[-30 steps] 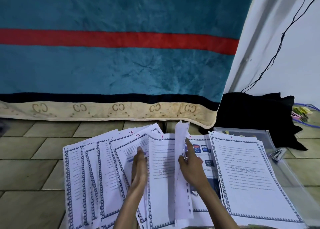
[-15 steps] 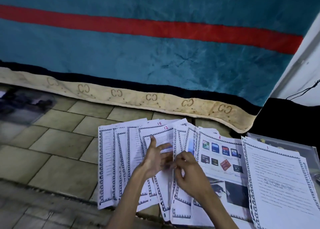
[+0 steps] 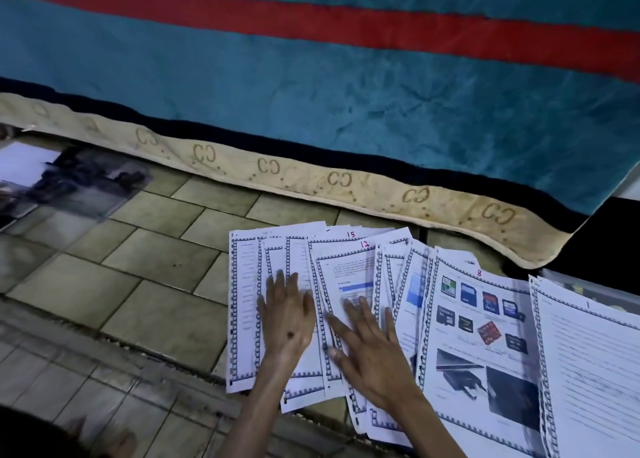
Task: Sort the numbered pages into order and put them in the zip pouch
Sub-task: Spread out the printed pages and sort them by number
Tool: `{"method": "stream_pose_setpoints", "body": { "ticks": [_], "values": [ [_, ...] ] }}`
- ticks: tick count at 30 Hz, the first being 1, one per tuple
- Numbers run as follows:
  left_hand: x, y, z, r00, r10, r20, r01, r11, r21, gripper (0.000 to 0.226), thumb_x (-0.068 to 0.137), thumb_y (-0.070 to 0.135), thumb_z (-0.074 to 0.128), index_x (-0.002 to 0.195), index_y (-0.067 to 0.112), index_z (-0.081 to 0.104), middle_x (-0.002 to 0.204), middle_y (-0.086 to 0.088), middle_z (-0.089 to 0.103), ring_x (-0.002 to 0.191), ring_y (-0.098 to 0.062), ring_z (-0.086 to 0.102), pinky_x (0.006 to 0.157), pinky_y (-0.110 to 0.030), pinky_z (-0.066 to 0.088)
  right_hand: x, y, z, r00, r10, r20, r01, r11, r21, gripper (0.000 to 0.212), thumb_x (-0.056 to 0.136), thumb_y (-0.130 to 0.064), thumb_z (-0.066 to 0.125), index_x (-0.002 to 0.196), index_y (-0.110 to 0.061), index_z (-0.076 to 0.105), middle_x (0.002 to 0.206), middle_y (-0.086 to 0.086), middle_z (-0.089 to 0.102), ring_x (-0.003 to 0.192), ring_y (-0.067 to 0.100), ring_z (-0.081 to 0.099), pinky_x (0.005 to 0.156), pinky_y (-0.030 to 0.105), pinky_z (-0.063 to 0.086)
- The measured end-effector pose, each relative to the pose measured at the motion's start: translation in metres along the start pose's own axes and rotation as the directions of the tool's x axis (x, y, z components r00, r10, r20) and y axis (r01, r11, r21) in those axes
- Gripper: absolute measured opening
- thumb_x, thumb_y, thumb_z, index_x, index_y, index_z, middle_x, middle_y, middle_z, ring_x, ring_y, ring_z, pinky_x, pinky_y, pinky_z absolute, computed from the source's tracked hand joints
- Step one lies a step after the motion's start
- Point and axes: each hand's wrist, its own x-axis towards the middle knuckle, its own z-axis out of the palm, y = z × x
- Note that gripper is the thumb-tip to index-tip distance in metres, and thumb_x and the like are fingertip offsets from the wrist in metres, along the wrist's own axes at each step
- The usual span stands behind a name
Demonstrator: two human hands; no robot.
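Change: the upright sheet the right hand (image 3: pixel 372 357) pinched a second ago now lies flat in the fanned pages (image 3: pixel 346 284)
Meaning: sorting is likely mid-way; numbers 15, 12 and 8 show out of order
Left hand (image 3: pixel 287 315): fingers straight, pressing the left sheets, gripping nothing
Right hand: spread flat on the middle sheets
Page 1 pile (image 3: pixel 595 360): at far right, apart from the fan
Pouch (image 3: pixel 588 287): a clear edge behind that pile, contents unclear
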Motion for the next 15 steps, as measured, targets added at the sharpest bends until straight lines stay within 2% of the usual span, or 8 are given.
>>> {"method": "stream_pose_setpoints", "body": {
  "ticks": [2, 4, 6, 8, 10, 12, 15],
  "values": [
    [-0.015, -0.014, 0.006, 0.998, -0.069, -0.012, 0.070, 0.996, 0.058, 0.061, 0.097, 0.050, 0.011, 0.149, 0.018, 0.015, 0.159, -0.009, 0.000, 0.146, -0.027, -0.008, 0.116, -0.048, -0.002, 0.003, -0.001, 0.006, 1.000, 0.007, 0.012, -0.007, 1.000, -0.029, 0.052, 0.095, -0.061, 0.020, 0.143, -0.041, 0.027, 0.151, -0.003, 0.035, 0.142, 0.024, 0.024, 0.108, 0.049, 0.009],
    [-0.024, -0.023, 0.014, 0.997, -0.077, -0.014, 0.078, 0.993, 0.090, 0.083, 0.081, 0.063, -0.013, 0.150, 0.020, 0.007, 0.159, -0.009, -0.006, 0.145, -0.028, -0.013, 0.114, -0.048, -0.010, 0.004, -0.001, 0.013, 0.999, 0.039, 0.010, -0.038, 0.999, -0.033, 0.052, 0.095, -0.062, 0.020, 0.143, -0.042, 0.026, 0.151, -0.004, 0.033, 0.143, 0.021, 0.018, 0.108, 0.050, 0.008],
    [-0.026, -0.027, 0.021, 0.998, -0.068, -0.020, 0.069, 0.994, 0.082, 0.098, 0.069, 0.068, -0.026, 0.150, 0.022, 0.004, 0.158, -0.009, -0.007, 0.145, -0.028, -0.014, 0.111, -0.045, -0.016, 0.005, 0.000, 0.016, 0.997, 0.083, 0.006, -0.082, 0.996, -0.041, 0.052, 0.095, -0.060, 0.018, 0.142, -0.040, 0.029, 0.150, -0.003, 0.032, 0.142, 0.019, 0.016, 0.109, 0.050, 0.007],
    [-0.025, -0.027, 0.018, 0.996, -0.090, -0.021, 0.091, 0.995, 0.031, 0.088, 0.078, 0.065, -0.017, 0.150, 0.023, 0.009, 0.159, -0.008, -0.001, 0.146, -0.026, -0.009, 0.113, -0.044, -0.012, 0.009, -0.004, 0.014, 0.992, 0.127, -0.007, -0.127, 0.990, -0.053, 0.054, 0.096, -0.057, 0.015, 0.138, -0.035, 0.040, 0.146, 0.001, 0.041, 0.141, 0.023, 0.022, 0.109, 0.047, 0.006],
    [-0.021, -0.028, 0.009, 0.992, -0.110, -0.068, 0.107, 0.993, -0.043, 0.061, 0.095, 0.049, 0.011, 0.148, 0.020, 0.022, 0.158, -0.008, 0.014, 0.147, -0.025, 0.007, 0.117, -0.045, 0.006, 0.016, -0.011, 0.008, 0.988, 0.146, -0.046, -0.148, 0.989, -0.027, 0.057, 0.096, -0.056, 0.014, 0.133, -0.029, 0.049, 0.142, 0.005, 0.047, 0.138, 0.024, 0.028, 0.110, 0.043, 0.004],
    [-0.019, -0.033, -0.005, 0.969, -0.184, -0.162, 0.163, 0.977, -0.136, 0.046, 0.098, 0.027, 0.031, 0.143, 0.015, 0.032, 0.155, -0.012, 0.023, 0.143, -0.029, 0.020, 0.115, -0.046, 0.020, 0.022, -0.023, 0.005, 0.992, 0.099, -0.081, -0.098, 0.995, 0.009, 0.056, 0.096, -0.057, 0.016, 0.135, -0.029, 0.046, 0.146, 0.001, 0.040, 0.141, 0.022, 0.025, 0.111, 0.041, 0.003],
    [-0.016, -0.043, -0.020, 0.919, -0.357, -0.168, 0.320, 0.923, -0.212, 0.047, 0.094, 0.014, 0.039, 0.140, 0.012, 0.033, 0.152, -0.016, 0.024, 0.138, -0.034, 0.022, 0.109, -0.048, 0.024, 0.028, -0.039, 0.011, 0.998, -0.043, -0.046, 0.043, 0.999, -0.008, 0.050, 0.096, -0.058, 0.019, 0.140, -0.039, 0.034, 0.150, -0.005, 0.030, 0.142, 0.020, 0.018, 0.110, 0.042, 0.005]
  ]
}}
